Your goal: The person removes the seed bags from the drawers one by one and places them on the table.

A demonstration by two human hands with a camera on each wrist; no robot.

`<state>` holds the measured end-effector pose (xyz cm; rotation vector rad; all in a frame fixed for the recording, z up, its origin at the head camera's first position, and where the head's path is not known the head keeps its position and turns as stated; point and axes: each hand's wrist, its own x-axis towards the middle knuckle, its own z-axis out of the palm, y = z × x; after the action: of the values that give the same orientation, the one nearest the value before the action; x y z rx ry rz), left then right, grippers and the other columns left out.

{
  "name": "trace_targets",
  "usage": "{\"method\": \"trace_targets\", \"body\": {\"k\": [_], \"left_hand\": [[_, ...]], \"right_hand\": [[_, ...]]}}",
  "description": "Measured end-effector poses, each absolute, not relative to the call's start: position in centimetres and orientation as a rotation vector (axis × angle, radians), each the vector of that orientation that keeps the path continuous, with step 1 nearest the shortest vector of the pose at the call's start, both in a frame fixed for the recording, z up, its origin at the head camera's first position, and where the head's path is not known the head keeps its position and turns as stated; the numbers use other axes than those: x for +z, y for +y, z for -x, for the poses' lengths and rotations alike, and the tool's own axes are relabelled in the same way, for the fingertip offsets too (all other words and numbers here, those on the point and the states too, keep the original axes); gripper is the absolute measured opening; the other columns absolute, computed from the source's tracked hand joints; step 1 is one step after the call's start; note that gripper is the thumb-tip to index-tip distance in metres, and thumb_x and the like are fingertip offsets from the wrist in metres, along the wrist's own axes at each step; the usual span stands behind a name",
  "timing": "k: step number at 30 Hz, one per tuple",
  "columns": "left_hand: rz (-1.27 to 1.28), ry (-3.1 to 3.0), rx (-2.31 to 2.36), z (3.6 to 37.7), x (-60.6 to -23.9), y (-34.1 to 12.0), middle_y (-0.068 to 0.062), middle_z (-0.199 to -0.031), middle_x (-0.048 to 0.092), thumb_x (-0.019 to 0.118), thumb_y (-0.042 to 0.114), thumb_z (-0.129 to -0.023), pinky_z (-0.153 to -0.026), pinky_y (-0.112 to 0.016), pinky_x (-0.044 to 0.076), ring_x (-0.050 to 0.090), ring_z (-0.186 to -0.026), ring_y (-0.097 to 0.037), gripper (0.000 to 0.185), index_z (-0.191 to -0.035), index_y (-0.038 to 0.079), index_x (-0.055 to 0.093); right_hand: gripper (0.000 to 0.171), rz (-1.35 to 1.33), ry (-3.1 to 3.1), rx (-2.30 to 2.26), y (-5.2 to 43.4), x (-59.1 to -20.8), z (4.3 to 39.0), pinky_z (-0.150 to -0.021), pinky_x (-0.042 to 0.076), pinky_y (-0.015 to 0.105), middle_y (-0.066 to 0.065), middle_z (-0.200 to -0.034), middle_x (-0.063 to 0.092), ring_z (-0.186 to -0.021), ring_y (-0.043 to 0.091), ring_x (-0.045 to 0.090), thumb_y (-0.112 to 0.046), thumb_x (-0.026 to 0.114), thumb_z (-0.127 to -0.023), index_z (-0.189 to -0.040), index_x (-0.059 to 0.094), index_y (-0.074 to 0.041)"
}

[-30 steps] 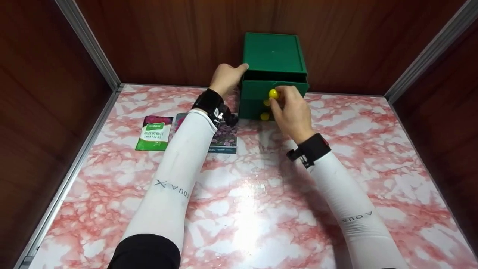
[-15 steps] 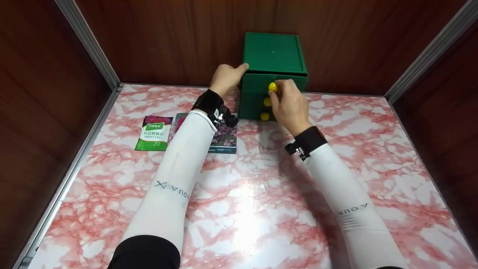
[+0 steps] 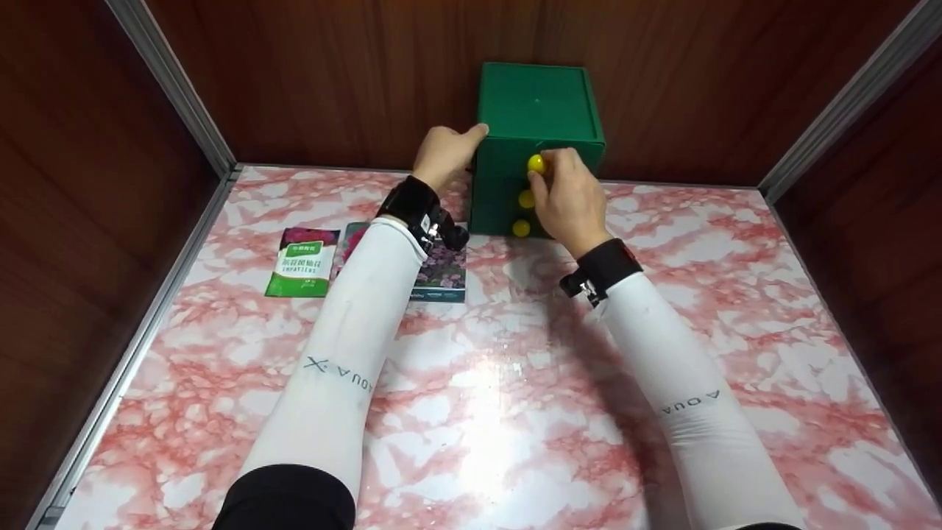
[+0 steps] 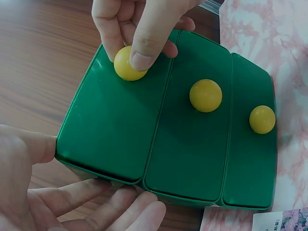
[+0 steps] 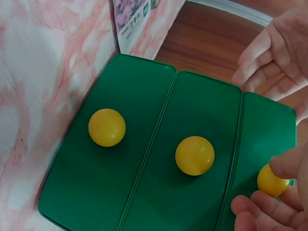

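A green drawer box (image 3: 541,103) stands against the back wall, its three drawer fronts flush in both wrist views. Thumb and fingers of my right hand (image 3: 574,195) pinch the round yellow knob (image 4: 129,65) of the top drawer. Below it, the middle knob (image 4: 206,96) and bottom knob (image 4: 262,120) stick out untouched. My left hand (image 3: 445,154) rests on the box's left side. Its thumb lies at the top front corner, and its other fingers extend along the side in the left wrist view.
Left of the box lie a green seed packet (image 3: 302,263) and another flower-printed packet (image 3: 441,271), partly under my left forearm. Wood-grain panels (image 3: 353,81) enclose the marbled table (image 3: 456,412) at the back and both sides.
My right hand has moved forward with the knob, and the top drawer has slid in until the dark gap under the box's top is gone. The left hand has stayed in place.
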<state>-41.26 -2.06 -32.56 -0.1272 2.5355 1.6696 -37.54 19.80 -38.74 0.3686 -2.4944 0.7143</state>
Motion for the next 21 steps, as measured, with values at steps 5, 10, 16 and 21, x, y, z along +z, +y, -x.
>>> {"method": "trace_targets", "body": {"k": [5, 10, 16, 21], "left_hand": [[0.112, 2.495, 1.724, 41.17, -32.61, -2.02, -0.001, -0.087, 0.053, 0.064, 0.052, -0.111, -0.072, -0.029, 0.052, 0.062, -0.08, -0.019, 0.048, -0.085, 0.014, 0.05], [0.147, 2.459, 1.751, 41.11, -32.59, -1.93, -0.002, -0.092, 0.058, 0.065, 0.053, -0.11, -0.069, -0.032, 0.056, 0.065, -0.079, -0.018, 0.044, -0.095, 0.012, 0.057], [0.177, 2.396, 1.768, 40.91, -32.3, -1.9, -0.007, -0.116, 0.065, 0.064, 0.052, -0.111, -0.077, -0.036, 0.062, 0.074, -0.102, -0.027, 0.055, -0.136, 0.003, 0.064], [0.195, 2.357, 1.762, 40.63, -31.85, -1.98, -0.01, -0.131, 0.066, 0.063, 0.052, -0.111, -0.081, -0.038, 0.063, 0.074, -0.116, -0.033, 0.066, -0.155, 0.003, 0.055]], "right_hand": [[0.037, -0.356, -2.51, 0.71, 19.85, -38.64, 37.6, -0.097, 0.062, 0.048, 0.02, -0.129, 0.069, -0.109, 0.036, 0.073, -0.03, 0.064, -0.115, -0.136, 0.063, 0.0], [0.039, -0.336, -2.531, 0.741, 19.93, -38.49, 37.58, -0.1, 0.061, 0.047, 0.019, -0.13, 0.068, -0.112, 0.035, 0.072, -0.032, 0.066, -0.115, -0.139, 0.063, -0.001], [0.04, -0.313, -2.541, 0.779, 19.94, -38.54, 37.57, -0.101, 0.06, 0.045, 0.018, -0.13, 0.067, -0.112, 0.034, 0.071, -0.032, 0.067, -0.114, -0.141, 0.063, -0.002], [0.04, -0.309, -2.528, 0.814, 19.84, -38.72, 37.61, -0.101, 0.06, 0.044, 0.016, -0.131, 0.067, -0.112, 0.032, 0.07, -0.031, 0.067, -0.114, -0.142, 0.062, -0.003]]}}
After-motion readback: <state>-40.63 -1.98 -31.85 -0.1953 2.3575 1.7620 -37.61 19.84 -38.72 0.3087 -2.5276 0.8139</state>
